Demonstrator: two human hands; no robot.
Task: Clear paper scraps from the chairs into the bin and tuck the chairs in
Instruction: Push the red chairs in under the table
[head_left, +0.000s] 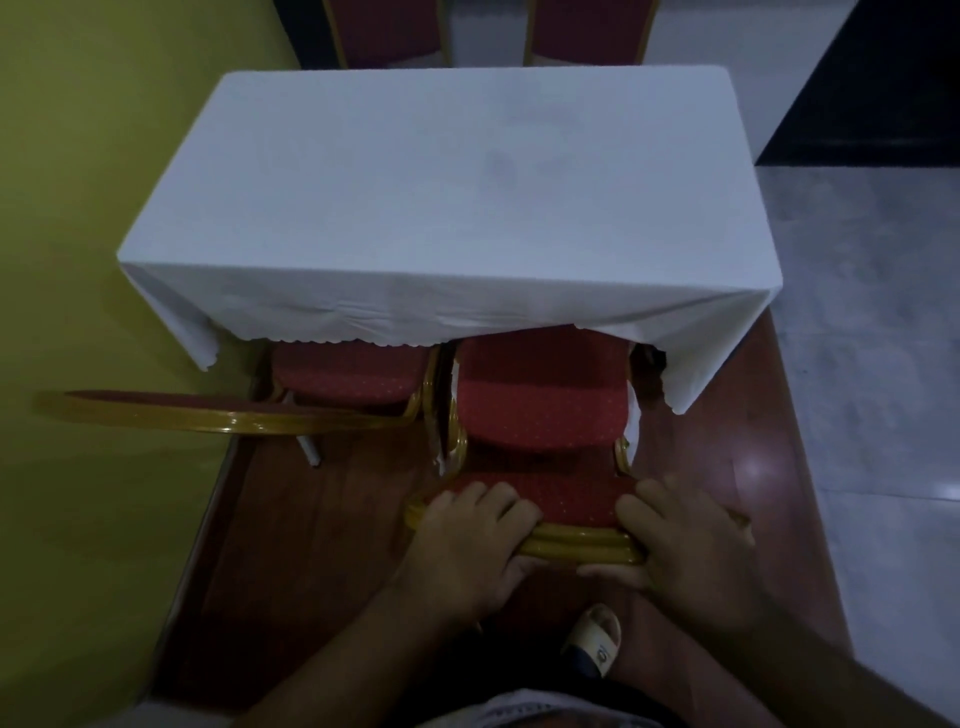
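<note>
Here, both hands, left hand (467, 535) and right hand (685, 540), have fingers clamped on the red chair's backrest (576, 543), its seat partly under the white-clothed bench (447, 208); beyond them, pushing crookedly could snag the hanging cloth or knock the neighbouring chair (348, 374).

Both bare forearms reach forward and down from the bottom edge of the view, angled slightly toward each other. The left hand (470, 530) lies palm down with its fingers curled over the top rail of the red-padded, gold-framed chair back (576, 543), thumb tucked underneath. The right hand (685, 540) grips the same rail's other end likewise, fingers spread, thumb below.
</note>
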